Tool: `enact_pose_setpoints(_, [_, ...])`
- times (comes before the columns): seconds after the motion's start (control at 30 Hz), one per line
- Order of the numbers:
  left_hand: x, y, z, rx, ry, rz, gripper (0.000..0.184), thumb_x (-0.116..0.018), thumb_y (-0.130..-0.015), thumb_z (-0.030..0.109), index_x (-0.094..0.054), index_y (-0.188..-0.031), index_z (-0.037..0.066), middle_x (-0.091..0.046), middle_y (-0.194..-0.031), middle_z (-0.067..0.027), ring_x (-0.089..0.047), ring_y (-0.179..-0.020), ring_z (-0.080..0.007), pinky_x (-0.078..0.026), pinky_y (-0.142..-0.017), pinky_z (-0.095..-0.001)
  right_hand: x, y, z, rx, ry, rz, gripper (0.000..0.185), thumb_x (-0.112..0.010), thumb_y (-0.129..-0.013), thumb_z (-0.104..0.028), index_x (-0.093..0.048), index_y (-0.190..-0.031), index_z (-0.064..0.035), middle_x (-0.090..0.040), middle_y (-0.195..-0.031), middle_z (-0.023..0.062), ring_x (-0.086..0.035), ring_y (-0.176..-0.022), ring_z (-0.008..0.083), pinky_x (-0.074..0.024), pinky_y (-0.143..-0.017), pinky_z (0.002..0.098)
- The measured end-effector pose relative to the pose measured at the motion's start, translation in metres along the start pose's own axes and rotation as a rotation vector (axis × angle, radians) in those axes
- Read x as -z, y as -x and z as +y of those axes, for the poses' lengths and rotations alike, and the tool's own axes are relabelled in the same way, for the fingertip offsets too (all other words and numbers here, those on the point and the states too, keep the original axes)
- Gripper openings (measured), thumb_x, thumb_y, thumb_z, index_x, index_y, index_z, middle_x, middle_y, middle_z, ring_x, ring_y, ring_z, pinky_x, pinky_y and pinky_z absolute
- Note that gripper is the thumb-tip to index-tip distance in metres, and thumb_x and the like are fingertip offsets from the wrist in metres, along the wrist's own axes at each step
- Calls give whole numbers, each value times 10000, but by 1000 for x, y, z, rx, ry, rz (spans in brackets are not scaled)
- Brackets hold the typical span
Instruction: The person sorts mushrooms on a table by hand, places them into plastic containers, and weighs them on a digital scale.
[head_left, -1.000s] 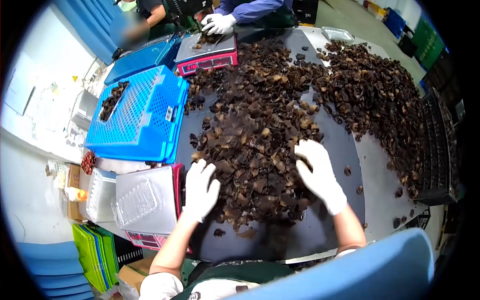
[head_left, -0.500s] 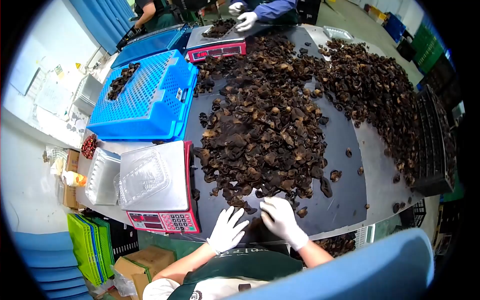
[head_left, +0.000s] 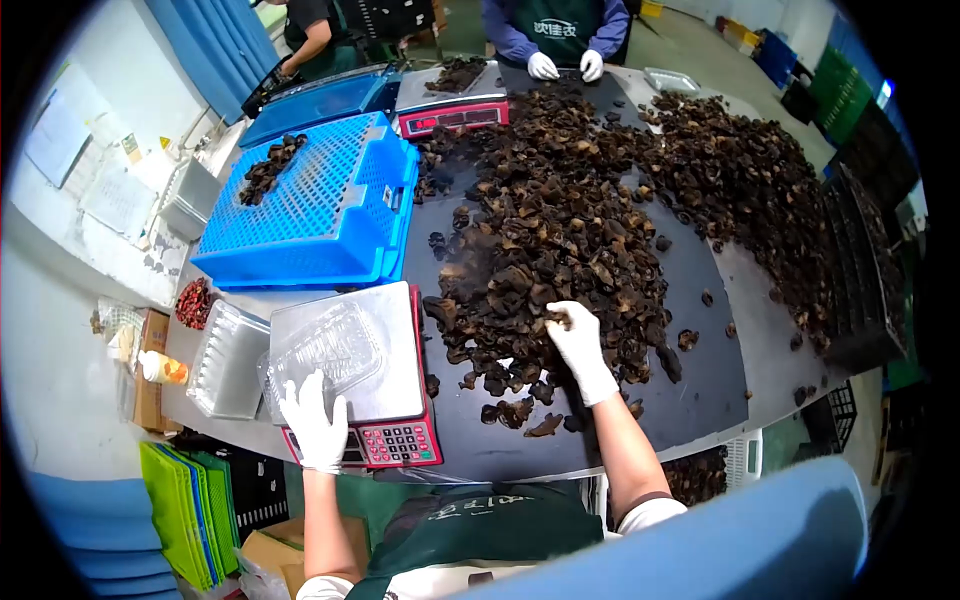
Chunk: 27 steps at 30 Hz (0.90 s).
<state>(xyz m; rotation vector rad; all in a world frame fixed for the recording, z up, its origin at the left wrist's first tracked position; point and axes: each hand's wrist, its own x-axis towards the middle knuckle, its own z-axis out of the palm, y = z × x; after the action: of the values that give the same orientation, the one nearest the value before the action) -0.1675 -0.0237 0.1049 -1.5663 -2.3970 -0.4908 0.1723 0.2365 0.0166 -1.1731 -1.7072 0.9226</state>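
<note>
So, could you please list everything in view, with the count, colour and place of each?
Dark pieces: too many to count, brown-black, heaped mid-table and right
Clear tray: at least one, transparent, on near scale
Scales: two, red with silver plates, near left and far side
Blue crate: at least one, blue, table's left
Container stack: count unclear, clear, left of near scale
Bottle: one, white-orange, far left
Green trays: several, lime, lower left
Black crate: at least one, black, right
Co-workers: two, dark aprons, far side
Left hand: one, white-gloved, at near scale
Right hand: one, white-gloved, at middle heap
</note>
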Motion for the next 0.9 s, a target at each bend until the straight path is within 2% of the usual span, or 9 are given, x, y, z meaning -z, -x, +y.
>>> enact_pose_setpoints(0.03, [-3, 1, -8, -28, 99, -74, 487, -657, -828, 183, -551, -1291, 74, -549, -1271, -165, -429, -1243, -402, -295, -1076, -506, 13, 5, -9, -89, -41, 12, 267, -714, -756, -41, -687, -1021, -31, -687, -910, 57, -605, -713, 103, -499, -685, 246])
enact_pose_setpoints(0.13, [-9, 2, -16, -130, 225, -125, 393, -664, -813, 125, -592, -1195, 64, -573, -1166, -156, -494, -1134, -375, -364, -1014, -474, 65, 32, -47, -248, -321, 136, 217, -704, -810, -36, -683, -1025, -10, -683, -949, 43, -622, -800, 98, -520, -746, 248])
enact_pose_setpoints(0.27, [-3, -5, -19, -175, 298, -179, 357, -680, -798, 90, -610, -1146, 49, -574, -1126, -160, -523, -1101, -355, -404, -981, -455, 165, 111, -40, -397, -179, 405, 237, -669, -829, -5, -665, -1065, -1, -662, -945, 40, -620, -788, 107, -531, -757, 254])
enact_pose_setpoints(0.33, [7, -8, 2, -185, 288, -22, 333, -668, -798, 55, -615, -1126, 34, -565, -1163, -175, -531, -1091, -356, -421, -969, -441, 223, 170, -13, -506, -43, 514, 250, -641, -840, -1, -653, -1090, 5, -661, -957, 47, -623, -827, 131, -525, -775, 262])
enact_pose_setpoints(0.4, [11, -12, 32, -148, 453, -8, 281, -662, -800, 44, -635, -1081, 43, -594, -1110, -165, -558, -1048, -348, -445, -932, -432, 253, 220, 0, -555, 474, 543, 306, -639, -815, -14, -633, -1120, -7, -656, -1021, 95, -630, -928, 215, -506, -857, 324])
enact_pose_setpoints(0.47, [16, -19, 82, -321, 588, -100, 163, -665, -800, 42, -672, -960, 74, -652, -862, -106, -619, -854, -311, -480, -803, -406, 245, 238, -23, -528, 1249, 401, 368, -650, -775, -32, -615, -1140, -18, -632, -1104, 147, -596, -1043, 300, -459, -942, 387])
enact_pose_setpoints(0.57, [-30, -3, 145, -607, 664, -249, 202, -711, -794, 140, -669, -973, 54, -654, -866, -122, -619, -816, -314, -501, -749, -411, 198, 222, -38, -366, 694, 357, 360, -678, -773, -83, -629, -1127, -36, -635, -1118, 150, -602, -1053, 312, -466, -938, 389])
enact_pose_setpoints(0.73, [-122, 30, 207, -726, 375, -423, 402, -716, -765, 226, -619, -1123, 71, -604, -1011, -132, -594, -886, -307, -494, -768, -407, 139, 202, -45, -278, 467, 174, 271, -675, -801, -109, -654, -1064, -49, -667, -1016, 128, -625, -943, 306, -502, -850, 377])
enact_pose_setpoints(0.9, [-126, 4, 213, -642, 424, -307, 190, -681, -716, 105, -631, -898, 127, -628, -846, -46, -605, -773, -241, -403, -679, -373, 139, 229, -32, -168, 467, 86, 262, -686, -774, -77, -665, -1034, -52, -670, -944, 97, -627, -889, 296, -508, -799, 390])
